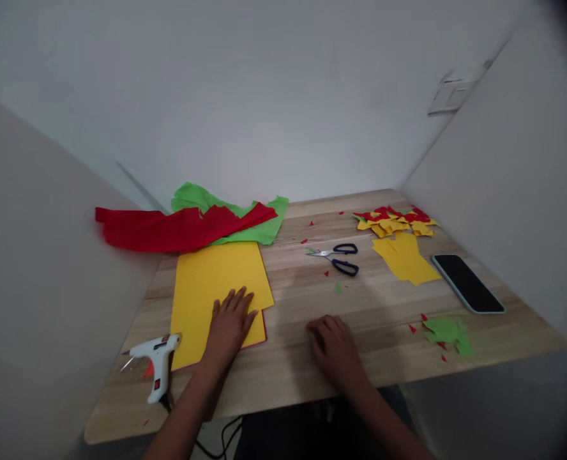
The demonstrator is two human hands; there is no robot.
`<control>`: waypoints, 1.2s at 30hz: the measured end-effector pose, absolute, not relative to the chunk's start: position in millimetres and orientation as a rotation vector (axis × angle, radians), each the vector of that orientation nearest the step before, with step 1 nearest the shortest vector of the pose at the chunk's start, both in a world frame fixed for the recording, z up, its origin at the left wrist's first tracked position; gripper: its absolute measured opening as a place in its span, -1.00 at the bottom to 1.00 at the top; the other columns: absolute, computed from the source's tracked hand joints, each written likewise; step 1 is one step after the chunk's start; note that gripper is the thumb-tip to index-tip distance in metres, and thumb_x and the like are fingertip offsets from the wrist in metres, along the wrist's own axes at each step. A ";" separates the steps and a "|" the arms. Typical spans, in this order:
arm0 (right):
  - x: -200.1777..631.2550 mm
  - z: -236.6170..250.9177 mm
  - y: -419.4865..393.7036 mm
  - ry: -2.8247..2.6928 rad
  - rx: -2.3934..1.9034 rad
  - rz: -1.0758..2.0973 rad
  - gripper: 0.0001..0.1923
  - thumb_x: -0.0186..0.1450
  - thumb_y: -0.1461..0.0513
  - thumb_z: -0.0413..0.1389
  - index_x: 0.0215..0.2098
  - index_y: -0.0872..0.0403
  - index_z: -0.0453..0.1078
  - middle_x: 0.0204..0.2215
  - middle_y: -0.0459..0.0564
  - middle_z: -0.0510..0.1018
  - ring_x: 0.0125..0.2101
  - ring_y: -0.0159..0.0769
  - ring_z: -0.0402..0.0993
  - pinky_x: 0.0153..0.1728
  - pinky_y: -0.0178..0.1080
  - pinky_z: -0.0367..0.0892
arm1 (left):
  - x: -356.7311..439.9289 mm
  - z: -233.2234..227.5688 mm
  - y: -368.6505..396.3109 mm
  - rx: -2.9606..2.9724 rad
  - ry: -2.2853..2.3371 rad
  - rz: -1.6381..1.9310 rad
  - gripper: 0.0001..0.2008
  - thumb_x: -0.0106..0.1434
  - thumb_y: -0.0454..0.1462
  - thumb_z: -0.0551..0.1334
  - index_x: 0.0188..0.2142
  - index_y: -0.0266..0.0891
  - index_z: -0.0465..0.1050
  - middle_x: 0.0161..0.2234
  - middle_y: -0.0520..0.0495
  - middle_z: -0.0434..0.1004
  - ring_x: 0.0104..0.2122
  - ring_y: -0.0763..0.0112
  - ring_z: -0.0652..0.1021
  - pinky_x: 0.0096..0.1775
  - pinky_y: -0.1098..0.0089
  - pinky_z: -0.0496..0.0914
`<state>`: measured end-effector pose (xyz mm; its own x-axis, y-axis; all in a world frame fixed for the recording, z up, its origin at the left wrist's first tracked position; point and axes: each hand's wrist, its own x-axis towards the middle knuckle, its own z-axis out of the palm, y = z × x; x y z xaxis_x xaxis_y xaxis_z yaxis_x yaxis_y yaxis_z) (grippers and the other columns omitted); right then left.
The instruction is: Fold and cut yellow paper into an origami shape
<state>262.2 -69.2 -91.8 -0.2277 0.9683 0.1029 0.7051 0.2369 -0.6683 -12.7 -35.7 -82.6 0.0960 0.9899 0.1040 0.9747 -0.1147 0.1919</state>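
Right hand [334, 350] apart — left hand [230, 321] on paper [216, 271]

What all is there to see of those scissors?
The scissors have silvery, metal-looking blades and two dark, plastic-looking loop handles. They lie flat on the wood-patterned table, beyond the right hand, blades toward the left, handles toward the right. The loops stand apart, so the blades seem partly open. A small green scrap lies at the tips, perhaps touching; neither hand touches them.
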 end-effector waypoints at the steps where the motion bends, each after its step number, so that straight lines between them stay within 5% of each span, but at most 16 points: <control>1: 259.1 -88.2 -65.0 -1.991 -1.527 0.761 -0.78 0.29 0.34 0.05 -0.16 0.06 0.48 -0.21 0.07 0.56 -0.12 -0.08 0.43 -0.01 0.01 0.28 | -13.6 -83.2 -35.8 2.265 2.046 0.342 -0.62 0.40 -0.16 0.06 0.13 -0.15 0.43 0.26 -0.19 0.36 0.27 -0.06 0.31 0.21 -0.20 0.14; 7: 210.4 -72.4 -26.2 -1.886 -1.538 0.970 -0.61 0.28 0.30 0.07 0.07 0.15 0.41 -0.12 0.15 0.59 -0.05 -0.10 0.50 0.01 -0.10 0.31 | -19.6 -88.4 -41.1 2.261 2.039 0.522 -0.67 0.38 -0.12 0.11 0.03 -0.16 0.46 0.19 -0.21 0.44 0.23 0.03 0.37 0.24 -0.09 0.17; 11: 166.6 -75.5 -2.9 -1.742 -1.571 1.143 -0.34 0.27 0.21 0.12 0.30 0.18 0.13 -0.21 0.10 0.64 -0.21 -0.10 0.59 -0.20 -0.13 0.41 | -18.8 -90.5 -50.2 2.267 2.018 0.641 -0.62 0.35 -0.10 0.16 0.09 -0.19 0.40 0.21 -0.23 0.40 0.23 0.09 0.36 0.24 0.01 0.23; 17: 131.1 -72.5 16.8 -1.606 -1.417 1.248 -0.37 0.27 0.27 0.07 0.30 0.06 0.11 -0.11 0.05 0.61 -0.19 -0.21 0.59 -0.19 -0.19 0.44 | -12.6 -92.0 -52.8 2.239 2.044 0.767 -0.57 0.32 -0.12 0.20 0.13 -0.20 0.33 0.17 -0.25 0.42 0.17 0.10 0.42 0.18 0.08 0.32; 22: 162.0 -43.6 6.5 -1.593 -1.193 1.244 -0.53 0.20 0.34 0.04 0.07 0.05 0.41 -0.01 0.04 0.57 -0.02 -0.22 0.50 -0.03 -0.19 0.40 | -28.3 -66.8 -71.4 2.253 2.094 0.890 -0.72 0.25 -0.34 0.13 -0.06 -0.14 0.46 0.09 -0.19 0.49 0.13 0.08 0.45 0.16 0.04 0.31; 27: 272.6 -39.2 -46.9 -1.481 -1.245 1.363 -0.66 0.29 0.03 0.12 -0.13 0.03 0.56 -0.17 0.03 0.63 -0.30 -0.21 0.54 -0.38 -0.24 0.46 | -37.4 -37.5 -114.1 2.490 1.707 1.045 -0.71 0.22 -0.41 0.17 -0.12 -0.05 0.49 -0.08 -0.09 0.63 0.02 0.13 0.55 0.04 0.07 0.42; 31: 343.8 -52.1 -101.0 -1.243 -1.489 1.451 -0.63 0.13 -0.10 0.26 -0.32 -0.02 0.63 -0.29 0.07 0.66 -0.44 -0.18 0.53 -0.58 -0.26 0.43 | -4.7 -51.9 -125.8 2.520 1.425 0.969 -0.66 0.23 -0.45 0.18 -0.09 -0.05 0.52 -0.07 -0.09 0.63 0.03 0.19 0.55 -0.01 0.18 0.47; 36: 382.3 -59.8 -156.7 -1.126 -1.582 1.598 -0.71 0.14 -0.09 0.26 -0.29 -0.15 0.64 -0.25 0.06 0.66 -0.30 -0.08 0.58 -0.41 -0.16 0.52 | 28.9 -87.6 -120.6 2.446 1.410 0.887 -0.77 0.29 -0.36 0.22 -0.11 -0.07 0.56 -0.02 -0.15 0.59 0.04 0.14 0.53 0.00 0.13 0.47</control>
<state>382.3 -156.7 -59.8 -0.0941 0.8825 -0.4609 0.1369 -0.4471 -0.8839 28.9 -120.6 -87.6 0.3712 0.8355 0.4051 0.7269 -0.5330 0.4330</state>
